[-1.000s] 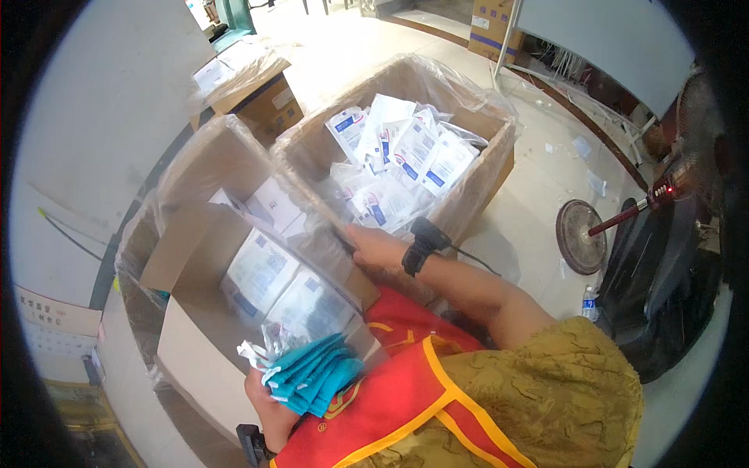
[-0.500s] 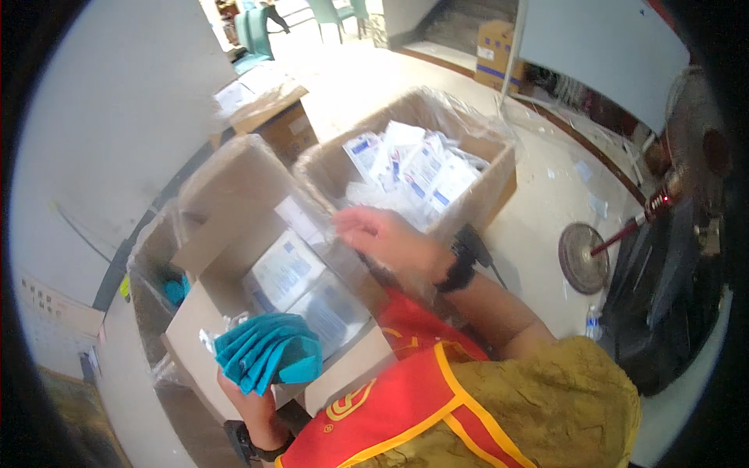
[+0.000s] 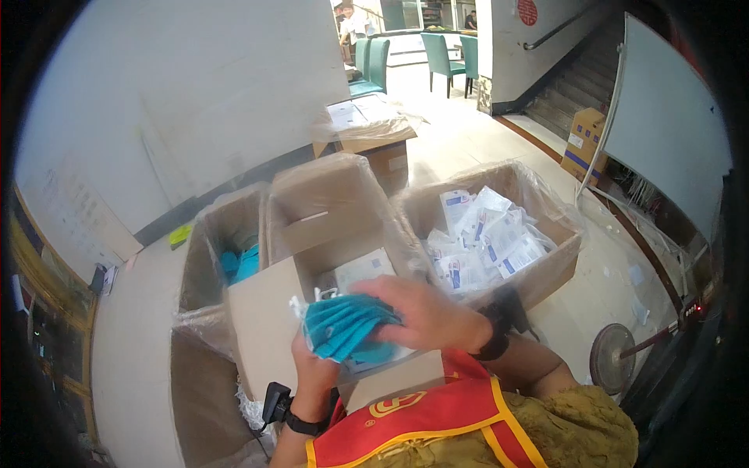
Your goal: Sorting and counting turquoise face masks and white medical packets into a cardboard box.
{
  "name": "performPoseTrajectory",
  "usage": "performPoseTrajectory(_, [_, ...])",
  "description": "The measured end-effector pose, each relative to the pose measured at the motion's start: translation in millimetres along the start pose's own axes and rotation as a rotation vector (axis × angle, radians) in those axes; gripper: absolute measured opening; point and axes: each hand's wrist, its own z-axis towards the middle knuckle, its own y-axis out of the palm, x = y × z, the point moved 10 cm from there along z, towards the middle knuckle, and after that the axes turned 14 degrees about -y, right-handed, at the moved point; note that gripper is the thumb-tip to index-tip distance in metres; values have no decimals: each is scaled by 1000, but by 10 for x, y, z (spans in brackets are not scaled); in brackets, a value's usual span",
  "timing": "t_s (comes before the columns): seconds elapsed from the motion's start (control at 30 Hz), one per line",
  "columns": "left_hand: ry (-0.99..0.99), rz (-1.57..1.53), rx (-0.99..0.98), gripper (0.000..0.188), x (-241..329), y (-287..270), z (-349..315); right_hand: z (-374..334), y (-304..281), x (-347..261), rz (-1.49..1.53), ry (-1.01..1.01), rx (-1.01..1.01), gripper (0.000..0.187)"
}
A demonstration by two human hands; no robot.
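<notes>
A fanned stack of teal face masks with white ear loops is held in front of my chest. My left hand is closed around its lower left part, most of the fingers hidden behind it. From the right, my right hand grips the stack's right edge, with the thumb below and fingers on top. Under both hands stands an open carton with its flaps up. White packs printed in blue lie inside it, partly covered by my hands.
Right of the carton, a plastic-lined box holds many loose white packets. A lined box at left contains more teal masks. Farther back stands another carton. A round-based stand and a white board are at right.
My right hand has come from above the box edge onto the masks, which it now grips along with my left hand. The view has swung, shifting the boxes.
</notes>
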Motion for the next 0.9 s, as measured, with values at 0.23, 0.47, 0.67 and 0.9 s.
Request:
performPoseTrajectory(0.23, [-174, -259, 17, 46, -204, 68, 43, 121, -59, -98, -92, -229, -19, 35])
performPoseTrajectory(0.47, [-215, -55, -211, 25, -330, 106, 152, 196, -334, 305, 38, 169, -17, 31])
performPoseTrajectory(0.67, [-178, 115, -141, 19, -201, -154, 302, 264, -484, 681, 327, 324, 143, 39])
performPoseTrajectory(0.9, [387, 474, 177, 49, 751, -230, 143, 322, -333, 869, 469, 376, 146, 45])
